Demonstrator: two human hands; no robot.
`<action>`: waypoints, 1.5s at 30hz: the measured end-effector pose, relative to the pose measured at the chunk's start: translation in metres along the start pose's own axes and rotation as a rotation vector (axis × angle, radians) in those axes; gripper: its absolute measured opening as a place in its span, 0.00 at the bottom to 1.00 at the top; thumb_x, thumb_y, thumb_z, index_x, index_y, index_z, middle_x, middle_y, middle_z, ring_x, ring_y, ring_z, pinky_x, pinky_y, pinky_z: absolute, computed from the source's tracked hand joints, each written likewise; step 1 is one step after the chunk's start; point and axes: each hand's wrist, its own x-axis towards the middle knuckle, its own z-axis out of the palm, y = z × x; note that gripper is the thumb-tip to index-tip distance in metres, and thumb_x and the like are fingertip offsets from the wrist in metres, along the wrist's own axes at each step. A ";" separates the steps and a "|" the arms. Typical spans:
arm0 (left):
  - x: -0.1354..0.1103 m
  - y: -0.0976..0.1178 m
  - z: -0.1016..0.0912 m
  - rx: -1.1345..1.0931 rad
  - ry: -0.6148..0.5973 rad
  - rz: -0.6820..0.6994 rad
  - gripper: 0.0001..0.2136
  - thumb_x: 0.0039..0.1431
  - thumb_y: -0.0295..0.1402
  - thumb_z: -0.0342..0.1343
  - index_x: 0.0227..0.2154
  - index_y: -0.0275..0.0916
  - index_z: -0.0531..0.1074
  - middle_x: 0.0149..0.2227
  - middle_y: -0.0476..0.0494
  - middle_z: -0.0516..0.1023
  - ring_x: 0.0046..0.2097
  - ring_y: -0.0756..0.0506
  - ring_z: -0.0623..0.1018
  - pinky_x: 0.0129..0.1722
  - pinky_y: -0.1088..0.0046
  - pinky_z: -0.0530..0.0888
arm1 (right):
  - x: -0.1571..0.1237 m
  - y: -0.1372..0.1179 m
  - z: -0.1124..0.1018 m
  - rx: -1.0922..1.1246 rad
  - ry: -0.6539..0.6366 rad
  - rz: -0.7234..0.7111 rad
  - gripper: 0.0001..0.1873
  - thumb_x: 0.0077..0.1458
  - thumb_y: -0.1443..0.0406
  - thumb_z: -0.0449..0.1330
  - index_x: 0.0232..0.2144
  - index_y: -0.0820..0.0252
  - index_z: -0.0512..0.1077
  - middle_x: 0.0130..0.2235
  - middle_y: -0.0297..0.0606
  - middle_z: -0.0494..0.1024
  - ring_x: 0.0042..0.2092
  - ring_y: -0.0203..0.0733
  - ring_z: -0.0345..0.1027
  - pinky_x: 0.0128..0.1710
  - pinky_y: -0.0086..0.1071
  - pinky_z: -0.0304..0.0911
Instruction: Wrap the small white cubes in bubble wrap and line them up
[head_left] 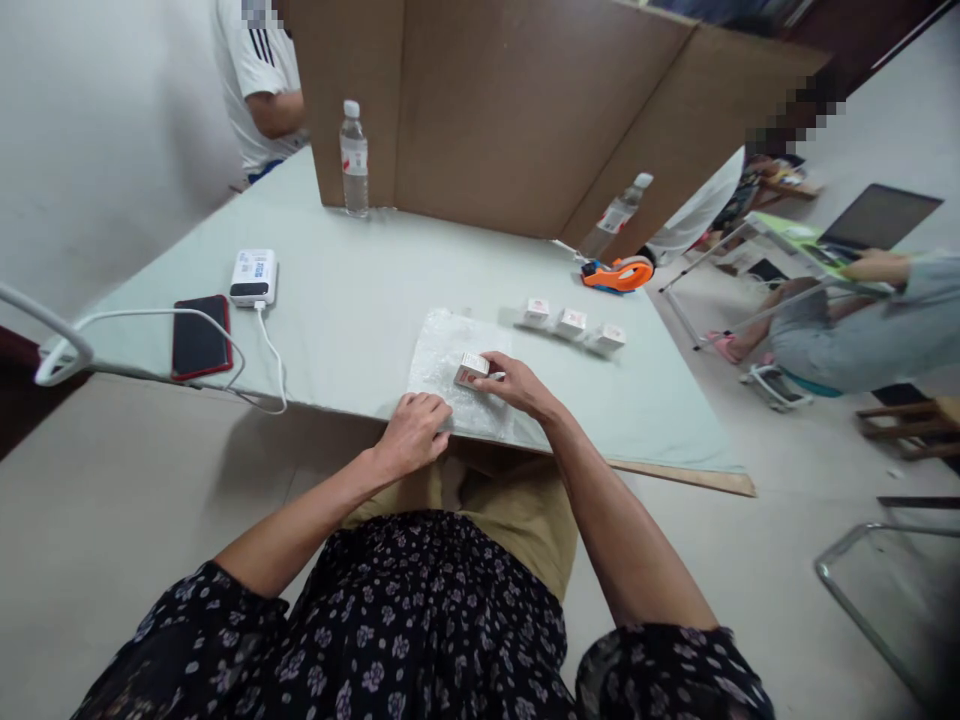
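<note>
A small white box with reddish-brown print (471,369) is in the grip of my right hand (519,386), above a sheet of clear bubble wrap (480,415). Thumb and fingers hold the box from its right side. At the table's front edge, my left hand (417,430) has its fingers curled over the near left corner of the bubble wrap, its thumb close beneath them. Three similar small boxes stand in a slanting row to the right: the first box (536,311), the middle box (571,322) and the last box (609,338).
An orange tape dispenser (619,274) lies at the table's back right. Water bottles stand left (354,165) and right (616,215) before a cardboard screen (495,110). On the left are a phone (201,338), a white power bank (253,277) and its cable (271,355). Other people sit beyond.
</note>
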 end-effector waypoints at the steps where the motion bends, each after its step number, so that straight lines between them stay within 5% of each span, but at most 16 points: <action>1: 0.001 0.000 -0.001 0.018 -0.009 -0.004 0.08 0.59 0.30 0.53 0.41 0.38 0.70 0.46 0.38 0.76 0.51 0.39 0.72 0.51 0.59 0.66 | 0.000 -0.003 -0.003 0.038 -0.044 0.008 0.23 0.50 0.55 0.64 0.47 0.60 0.74 0.42 0.40 0.79 0.43 0.46 0.71 0.44 0.37 0.65; 6: 0.003 -0.002 -0.005 0.078 -0.049 0.020 0.07 0.60 0.30 0.53 0.40 0.38 0.71 0.46 0.38 0.75 0.51 0.38 0.71 0.51 0.59 0.65 | 0.002 -0.011 -0.017 -0.096 -0.148 0.076 0.25 0.58 0.46 0.54 0.35 0.62 0.77 0.35 0.40 0.79 0.38 0.46 0.70 0.40 0.38 0.64; 12: 0.003 -0.005 -0.006 0.090 -0.060 0.079 0.09 0.58 0.30 0.57 0.42 0.37 0.72 0.49 0.38 0.74 0.51 0.38 0.70 0.50 0.60 0.66 | -0.003 0.000 -0.014 -0.182 0.005 0.005 0.34 0.50 0.49 0.64 0.55 0.59 0.70 0.55 0.49 0.74 0.49 0.52 0.72 0.49 0.45 0.67; 19: 0.007 -0.018 -0.008 0.050 -0.088 0.180 0.04 0.62 0.30 0.55 0.38 0.37 0.72 0.46 0.41 0.75 0.50 0.40 0.71 0.48 0.61 0.66 | 0.004 0.008 -0.007 -0.246 -0.034 -0.109 0.26 0.52 0.61 0.63 0.54 0.57 0.70 0.52 0.43 0.78 0.50 0.51 0.72 0.49 0.46 0.70; 30: 0.013 -0.023 -0.019 0.043 -0.142 0.296 0.03 0.62 0.26 0.53 0.34 0.35 0.70 0.41 0.40 0.76 0.45 0.40 0.72 0.43 0.62 0.67 | 0.006 0.011 -0.009 -0.080 -0.119 -0.142 0.26 0.55 0.61 0.62 0.56 0.52 0.67 0.54 0.42 0.75 0.52 0.49 0.72 0.49 0.47 0.71; 36: 0.024 -0.019 -0.030 -0.115 -0.047 0.199 0.04 0.60 0.24 0.52 0.32 0.36 0.70 0.40 0.42 0.77 0.45 0.43 0.73 0.45 0.63 0.68 | 0.005 0.007 -0.019 -0.062 -0.164 -0.177 0.28 0.57 0.57 0.62 0.59 0.51 0.64 0.56 0.44 0.73 0.55 0.52 0.70 0.55 0.52 0.67; 42: 0.034 -0.016 -0.045 -0.193 -0.145 0.075 0.06 0.61 0.25 0.51 0.29 0.37 0.69 0.30 0.47 0.75 0.35 0.46 0.72 0.38 0.66 0.68 | -0.014 0.001 -0.035 -0.008 -0.142 -0.208 0.23 0.60 0.54 0.60 0.56 0.48 0.67 0.58 0.42 0.70 0.60 0.52 0.65 0.59 0.52 0.64; 45: 0.037 -0.012 -0.045 -0.260 -0.098 0.040 0.07 0.62 0.25 0.50 0.29 0.37 0.69 0.29 0.47 0.75 0.34 0.47 0.73 0.38 0.67 0.69 | -0.032 -0.005 -0.033 -0.039 -0.078 -0.241 0.25 0.58 0.53 0.62 0.55 0.48 0.67 0.61 0.43 0.66 0.62 0.56 0.61 0.60 0.55 0.61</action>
